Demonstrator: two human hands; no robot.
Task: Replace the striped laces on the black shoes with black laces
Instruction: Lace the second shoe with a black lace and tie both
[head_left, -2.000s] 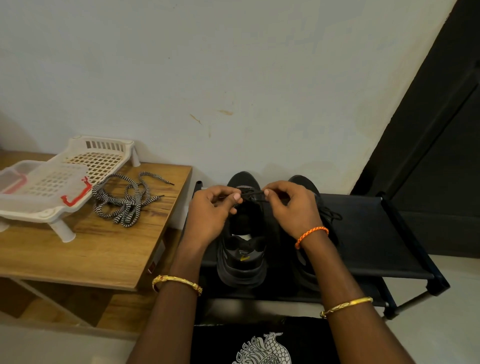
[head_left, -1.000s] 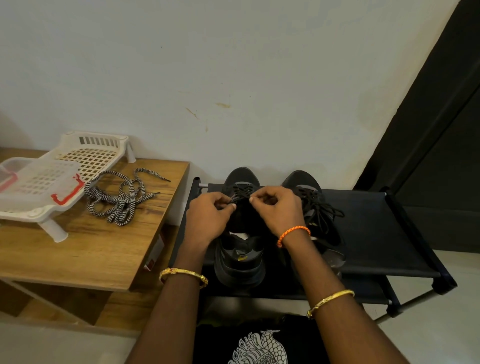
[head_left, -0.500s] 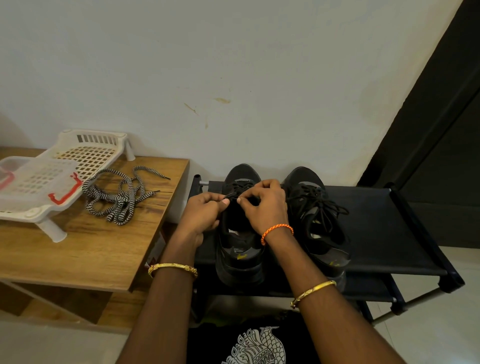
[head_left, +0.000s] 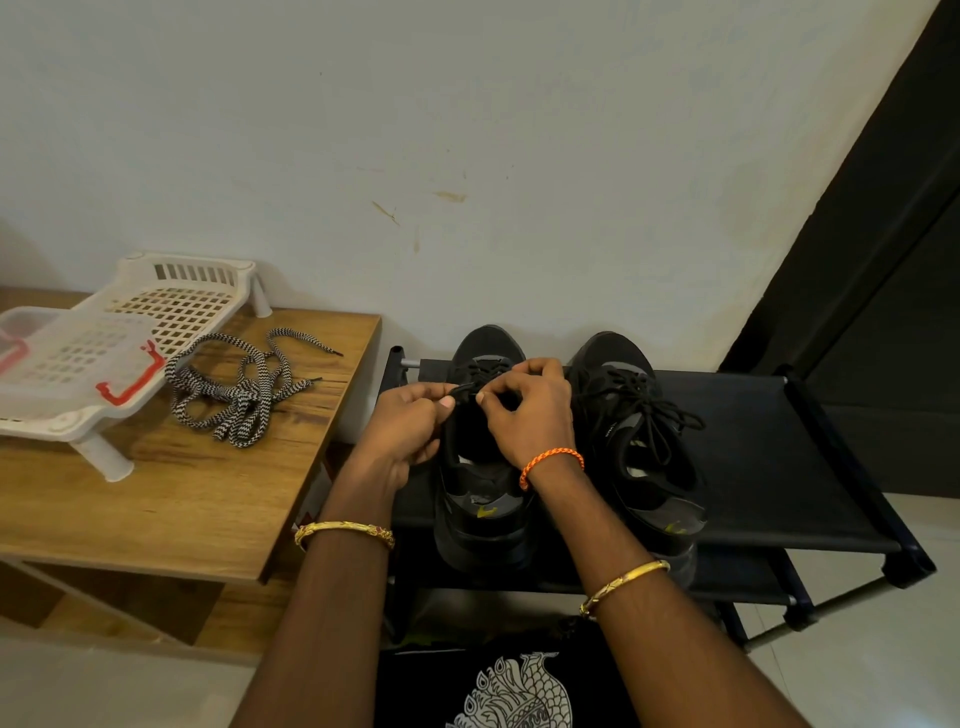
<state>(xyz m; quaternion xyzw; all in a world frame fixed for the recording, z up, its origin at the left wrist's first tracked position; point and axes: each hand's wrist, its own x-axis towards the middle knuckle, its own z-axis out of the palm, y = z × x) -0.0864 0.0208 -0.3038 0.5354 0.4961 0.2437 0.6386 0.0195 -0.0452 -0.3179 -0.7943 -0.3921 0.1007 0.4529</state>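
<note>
You are facing a pale wall (head_left: 467, 130) with a dark door (head_left: 883, 260) off to the right of your hands. Under them stands a black fabric shoe rack (head_left: 779, 467), carrying two black shoes side by side. To the left of your grip is a wooden table (head_left: 182, 509) with a white plastic basket (head_left: 171, 301) and a clear lidded box (head_left: 62, 364) with red clasps; the striped laces (head_left: 239, 395) lie loose in a heap there, well apart from the shoes.

Your left hand (head_left: 405, 431) and right hand (head_left: 524, 410) meet over the left shoe (head_left: 483, 509), each pinching the black lace (head_left: 465, 388) between thumb and curled fingers near the upper eyelets. The right shoe (head_left: 639, 467) sits just beside your right hand, already laced in black, its ends trailing loose.
</note>
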